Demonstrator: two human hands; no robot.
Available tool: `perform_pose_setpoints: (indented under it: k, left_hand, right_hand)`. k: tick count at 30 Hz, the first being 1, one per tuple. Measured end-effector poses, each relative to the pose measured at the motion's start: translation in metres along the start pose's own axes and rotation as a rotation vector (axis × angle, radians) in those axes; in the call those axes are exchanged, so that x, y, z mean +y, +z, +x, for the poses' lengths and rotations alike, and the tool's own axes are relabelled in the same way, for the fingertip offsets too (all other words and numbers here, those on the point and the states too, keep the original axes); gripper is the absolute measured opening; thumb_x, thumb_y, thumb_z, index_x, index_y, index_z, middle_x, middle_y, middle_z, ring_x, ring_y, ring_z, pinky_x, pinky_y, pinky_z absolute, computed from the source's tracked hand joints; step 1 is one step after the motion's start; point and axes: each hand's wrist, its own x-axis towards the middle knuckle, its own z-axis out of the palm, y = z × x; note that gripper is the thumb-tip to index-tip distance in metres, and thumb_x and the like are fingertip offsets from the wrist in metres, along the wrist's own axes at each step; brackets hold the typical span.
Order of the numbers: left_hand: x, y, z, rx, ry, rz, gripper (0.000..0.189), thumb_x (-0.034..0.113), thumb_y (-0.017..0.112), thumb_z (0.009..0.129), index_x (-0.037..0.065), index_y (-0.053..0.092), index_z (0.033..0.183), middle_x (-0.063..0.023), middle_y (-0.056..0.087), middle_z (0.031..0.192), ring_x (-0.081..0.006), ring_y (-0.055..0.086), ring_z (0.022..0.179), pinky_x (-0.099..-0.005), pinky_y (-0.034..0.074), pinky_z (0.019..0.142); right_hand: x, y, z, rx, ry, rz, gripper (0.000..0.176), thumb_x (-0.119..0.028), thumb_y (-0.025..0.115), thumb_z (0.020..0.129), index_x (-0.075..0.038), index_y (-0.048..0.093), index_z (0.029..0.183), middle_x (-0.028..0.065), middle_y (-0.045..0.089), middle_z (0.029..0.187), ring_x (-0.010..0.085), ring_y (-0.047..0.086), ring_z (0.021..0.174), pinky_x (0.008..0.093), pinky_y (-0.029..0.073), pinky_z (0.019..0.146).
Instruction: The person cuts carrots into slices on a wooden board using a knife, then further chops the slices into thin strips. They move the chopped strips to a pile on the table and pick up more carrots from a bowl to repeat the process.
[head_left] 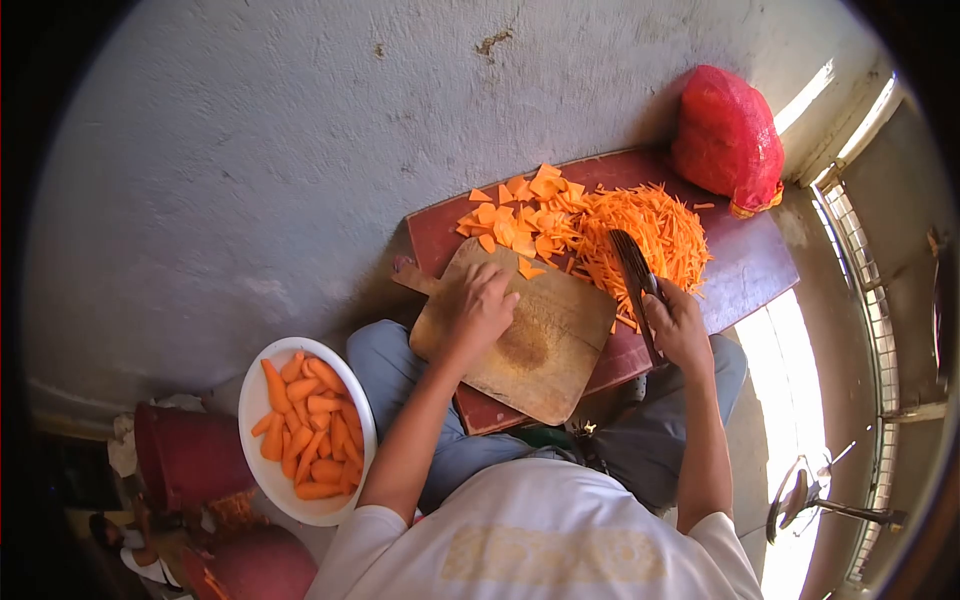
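**Now, by the look of it: pushing cut carrot clear of the board**

The left hand [478, 312] lies palm down on the wooden cutting board [540, 350], fingers bent at its far edge, gripping nothing that I can make out. The right hand [678, 325] is clenched round the handle of the knife [632, 262], whose blade points away from the knuckles into the shredded carrot [645, 235]. Just beyond the left fingertips, flat carrot slices [515, 215] lie heaped on the red bench [745, 265].

To my eye the blade should travel low, edge turned away from the left hand, so shreds slide rather than scatter. The left palm should press firmly enough that the board cannot skid.

Beside the left elbow stands a white bowl [250, 400] of carrot chunks [310, 430]. Well past the right hand sits a red mesh sack [728, 138].
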Motion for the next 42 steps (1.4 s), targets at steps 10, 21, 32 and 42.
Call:
perform_pose_setpoints:
  k: [10, 21, 32, 42]
  left_hand:
    - [0.001, 0.018, 0.011, -0.060, 0.120, -0.043, 0.021, -0.002, 0.075, 0.093, -0.008, 0.077, 0.112, -0.0200, 0.070, 0.111, -0.0410, 0.063, 0.115, -0.0479, 0.052, 0.104]
    - [0.015, 0.010, 0.002, -0.004, 0.130, -0.132, 0.017, -0.006, 0.073, 0.087, -0.008, 0.075, 0.104, -0.0212, 0.069, 0.105, -0.0442, 0.063, 0.106, -0.0500, 0.053, 0.096]
    - [-0.010, 0.003, 0.022, -0.103, 0.073, -0.034, 0.029, -0.003, 0.075, 0.091, -0.002, 0.078, 0.120, -0.0180, 0.066, 0.131, -0.0403, 0.057, 0.129, -0.0481, 0.050, 0.112]
    - [0.024, 0.007, -0.048, 0.023, 0.101, 0.025, 0.024, 0.001, 0.078, 0.091, 0.000, 0.079, 0.114, -0.0129, 0.069, 0.114, -0.0369, 0.063, 0.111, -0.0484, 0.048, 0.099]
  right_hand:
    - [-0.014, 0.059, -0.037, -0.080, -0.179, -0.002, 0.029, -0.017, 0.068, 0.109, 0.004, 0.067, 0.128, 0.0158, 0.064, 0.086, 0.0233, 0.062, 0.080, 0.0418, 0.053, 0.076]
    - [-0.040, 0.077, -0.021, -0.201, -0.201, -0.115, 0.032, -0.015, 0.070, 0.106, 0.003, 0.069, 0.133, 0.0298, 0.069, 0.094, 0.0442, 0.069, 0.085, 0.0494, 0.055, 0.080]
    - [-0.041, 0.080, -0.011, -0.149, -0.256, -0.126, 0.035, -0.019, 0.071, 0.105, 0.003, 0.069, 0.131, 0.0353, 0.074, 0.103, 0.0541, 0.072, 0.102, 0.0565, 0.057, 0.087]
    - [-0.046, 0.072, -0.050, -0.304, -0.176, -0.115, 0.034, -0.016, 0.070, 0.106, 0.004, 0.066, 0.134, 0.0336, 0.071, 0.095, 0.0513, 0.071, 0.089, 0.0515, 0.055, 0.078]
